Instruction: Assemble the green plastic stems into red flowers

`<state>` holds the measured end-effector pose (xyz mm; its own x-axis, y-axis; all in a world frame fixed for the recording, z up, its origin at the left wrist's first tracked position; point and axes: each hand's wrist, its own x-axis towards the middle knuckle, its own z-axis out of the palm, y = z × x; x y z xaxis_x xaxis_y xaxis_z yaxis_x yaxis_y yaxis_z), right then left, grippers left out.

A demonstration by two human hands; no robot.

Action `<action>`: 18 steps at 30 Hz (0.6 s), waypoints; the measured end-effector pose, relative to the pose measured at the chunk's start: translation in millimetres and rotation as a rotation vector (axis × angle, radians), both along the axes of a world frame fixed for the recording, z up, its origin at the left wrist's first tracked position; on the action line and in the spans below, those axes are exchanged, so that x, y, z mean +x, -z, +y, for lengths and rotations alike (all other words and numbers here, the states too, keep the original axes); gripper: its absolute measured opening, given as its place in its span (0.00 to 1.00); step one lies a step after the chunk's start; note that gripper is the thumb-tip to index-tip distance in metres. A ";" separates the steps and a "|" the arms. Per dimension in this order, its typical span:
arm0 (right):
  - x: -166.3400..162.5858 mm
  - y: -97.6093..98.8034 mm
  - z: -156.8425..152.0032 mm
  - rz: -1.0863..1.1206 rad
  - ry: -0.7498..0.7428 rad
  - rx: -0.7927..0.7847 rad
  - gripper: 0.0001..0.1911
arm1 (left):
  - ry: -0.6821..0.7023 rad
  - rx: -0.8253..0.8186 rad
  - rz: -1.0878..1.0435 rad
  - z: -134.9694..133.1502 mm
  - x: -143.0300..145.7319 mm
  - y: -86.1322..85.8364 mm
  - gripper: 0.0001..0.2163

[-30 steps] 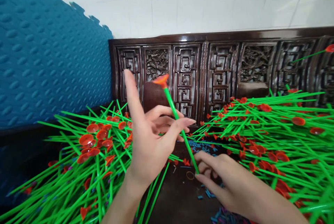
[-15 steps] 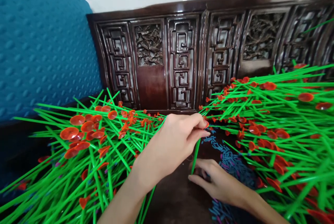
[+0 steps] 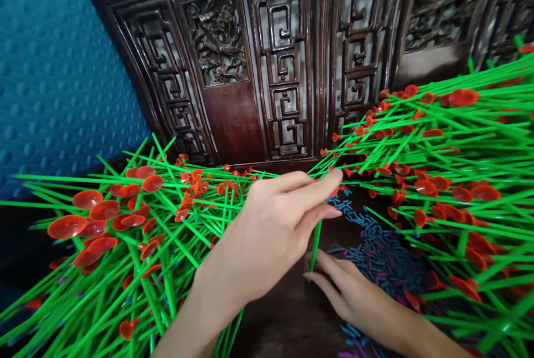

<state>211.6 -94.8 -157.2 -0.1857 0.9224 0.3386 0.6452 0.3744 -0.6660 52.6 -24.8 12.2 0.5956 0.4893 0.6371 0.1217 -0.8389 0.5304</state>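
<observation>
A thin green plastic balloon stick [image 3: 316, 241] stands nearly upright between my two hands. My left hand [image 3: 271, 224] is closed at its upper end, pinching a small orange-red cup [image 3: 334, 193] that shows only in part between the fingertips. Lower down, my right hand [image 3: 346, 283] pinches the stick near its bottom end between thumb and fingers. Whether the cup is seated on the stick is hidden by my left fingers. Beside my right hand lies a heap of tiny blue and purple tube-shaped pieces [image 3: 384, 258].
Green sticks with orange-red cups form a big pile on the left [image 3: 125, 269] and another on the right [image 3: 471, 180]. Behind them rises a carved dark wooden backrest [image 3: 236, 124]. A blue bumpy surface [image 3: 62, 68] fills the upper left. Dark wood [image 3: 287, 319] lies below my hands.
The view has tilted downward and come closer to the backrest. My left fingers have stretched forward over the cup, while my right hand keeps its pinch on the stick's lower end.
</observation>
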 end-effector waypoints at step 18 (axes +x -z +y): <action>-3.2 -1.1 -4.5 0.104 0.110 -0.097 0.20 | -0.084 0.096 -0.074 1.6 -1.0 -9.0 0.17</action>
<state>208.5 -99.3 -156.2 -0.0501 0.9646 0.2588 0.6047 0.2355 -0.7608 51.6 -23.2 21.2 0.5048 0.4699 0.7241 0.1572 -0.8749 0.4581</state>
